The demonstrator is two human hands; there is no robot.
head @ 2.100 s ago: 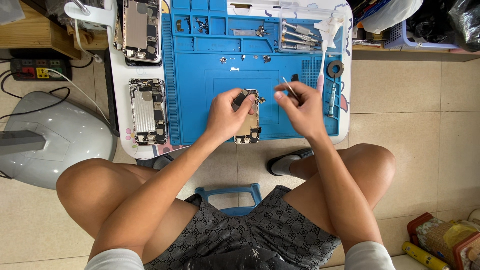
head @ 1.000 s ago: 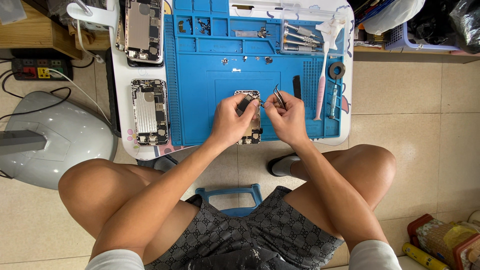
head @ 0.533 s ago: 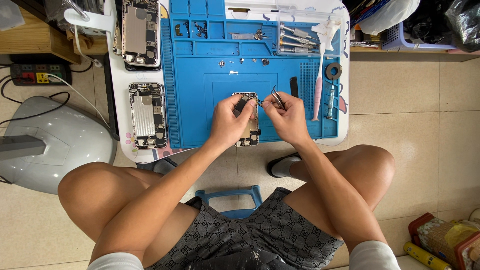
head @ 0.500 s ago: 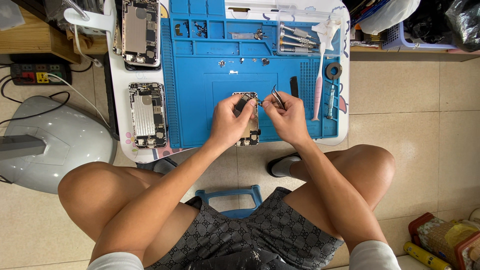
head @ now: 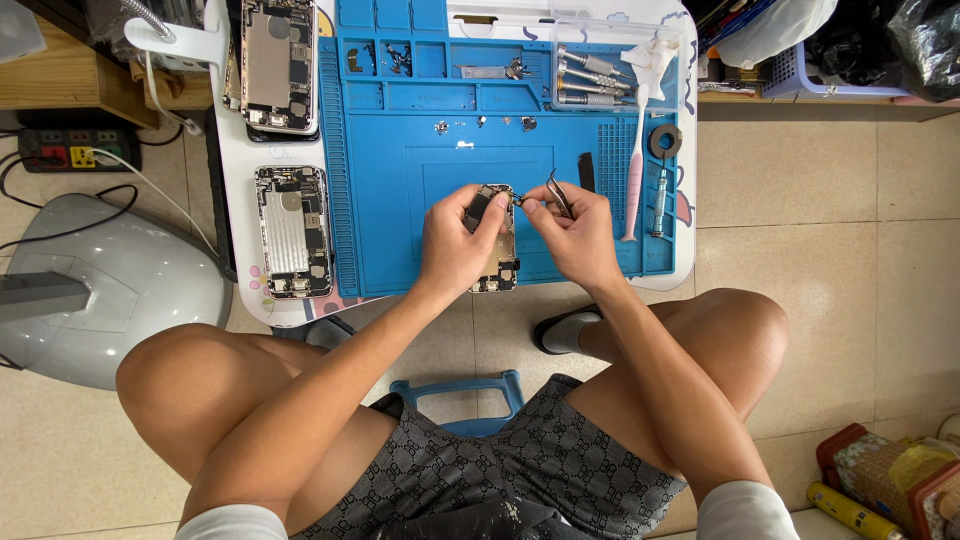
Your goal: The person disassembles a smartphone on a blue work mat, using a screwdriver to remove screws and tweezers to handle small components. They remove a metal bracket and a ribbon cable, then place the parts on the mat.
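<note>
The opened phone chassis point(head: 497, 240) lies on the blue repair mat point(head: 400, 220), at centre of the white tabletop point(head: 232, 200). The left hand point(head: 455, 250) rests on the chassis, its grip closed on the upper left edge. The right hand point(head: 575, 235), at 3 o'clock of the chassis, has its grip clamped on metal tweezers point(head: 556, 190), tips near the chassis top. Two more opened phones point(head: 290, 243) lie at 9 o'clock. A pink-handled brush point(head: 633, 180) lies at 3 o'clock.

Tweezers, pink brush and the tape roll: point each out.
tweezers point(head: 557, 192), head view, on the metal arms above the right hand.
pink brush point(head: 633, 180), head view, mid-handle.
tape roll point(head: 665, 141), head view, on its ring.
</note>
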